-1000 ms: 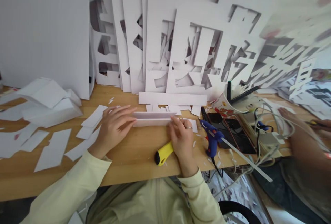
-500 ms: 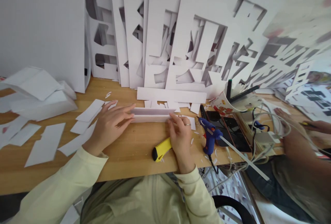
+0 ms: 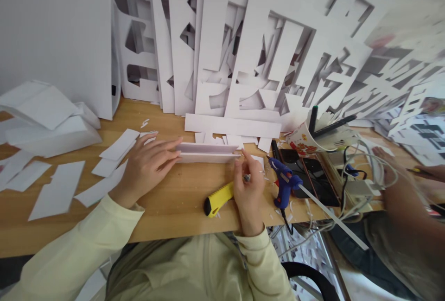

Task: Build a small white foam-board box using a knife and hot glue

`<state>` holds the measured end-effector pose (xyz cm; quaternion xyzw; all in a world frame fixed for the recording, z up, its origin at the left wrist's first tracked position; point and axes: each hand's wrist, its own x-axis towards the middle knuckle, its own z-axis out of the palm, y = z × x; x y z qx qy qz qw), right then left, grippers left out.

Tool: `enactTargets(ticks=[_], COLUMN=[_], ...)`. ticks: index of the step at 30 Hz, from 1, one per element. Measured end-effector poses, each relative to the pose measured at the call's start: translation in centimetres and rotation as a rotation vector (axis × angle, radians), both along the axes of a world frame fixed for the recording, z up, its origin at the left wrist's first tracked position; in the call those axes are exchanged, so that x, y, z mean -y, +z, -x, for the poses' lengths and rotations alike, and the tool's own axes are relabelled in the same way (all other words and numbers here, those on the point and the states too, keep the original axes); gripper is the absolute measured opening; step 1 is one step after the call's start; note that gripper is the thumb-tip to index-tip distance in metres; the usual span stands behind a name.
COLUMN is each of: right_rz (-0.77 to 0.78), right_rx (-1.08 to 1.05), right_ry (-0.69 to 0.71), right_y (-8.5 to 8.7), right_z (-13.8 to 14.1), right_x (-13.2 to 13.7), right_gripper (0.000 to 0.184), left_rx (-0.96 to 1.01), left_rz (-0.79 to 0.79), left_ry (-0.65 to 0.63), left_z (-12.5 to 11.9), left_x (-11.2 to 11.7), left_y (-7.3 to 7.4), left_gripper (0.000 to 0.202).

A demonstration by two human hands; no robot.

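A long, narrow white foam board piece (image 3: 208, 156), folded or joined like a shallow channel, lies on the table before me. My left hand (image 3: 148, 164) pinches its left end between thumb and fingers. At the right end is my right hand (image 3: 249, 182), with the index fingertip at the board's end and the thumb a little apart below it; the other fingers are curled. Beside and partly behind this hand lies a yellow utility knife (image 3: 219, 199). A blue glue gun (image 3: 283, 180) with a long white glue stick (image 3: 333, 217) rests to the right.
White cut-out boards (image 3: 215, 36) lean along the back. Paper scraps (image 3: 59, 189) and a folded white form (image 3: 45, 120) lie left. A paper cup (image 3: 306, 138) with pens, phones (image 3: 320, 180) and tangled cables (image 3: 358, 194) stand right. Another person's arm (image 3: 399, 189) reaches in there.
My right hand has shifted slightly right, its index finger now stretched to the board's end. The left hand keeps its hold. The view has turned a little.
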<state>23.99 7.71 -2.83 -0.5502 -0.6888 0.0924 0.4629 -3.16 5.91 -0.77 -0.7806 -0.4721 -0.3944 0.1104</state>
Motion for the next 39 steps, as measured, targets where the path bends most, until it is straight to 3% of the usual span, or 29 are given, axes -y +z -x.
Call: enactTargets(ticks=[3, 17, 23, 35, 39], right_rz=[-0.024, 0.088, 0.051, -0.008, 0.023], right_rx=[-0.002, -0.001, -0.017, 0.028, 0.031], right_ry=[-0.063, -0.066, -0.091, -0.031, -0.018], right_y=[0.0, -0.5, -0.5, -1.0, -1.3], right_z=[-0.3, -0.4, -0.2, -0.6, -0.6], right_x=[0.1, -0.2, 0.0, -0.4, -0.4], right_gripper=[0.029, 0.028, 0.034, 0.032, 0.037], left_rx=[-0.019, 0.019, 0.024, -0.002, 0.013], left_rz=[-0.012, 0.011, 0.002, -0.039, -0.084], left_ry=[-0.003, 0.008, -0.001, 0.018, 0.038], left_z=[0.1, 0.0, 0.0, 0.0, -0.2], left_x=[0.0, 0.0, 0.1, -0.1, 0.6], left_y=[0.0, 0.1, 0.3, 0.0, 0.9], left_gripper=[0.012, 0.010, 0.012, 0.016, 0.019])
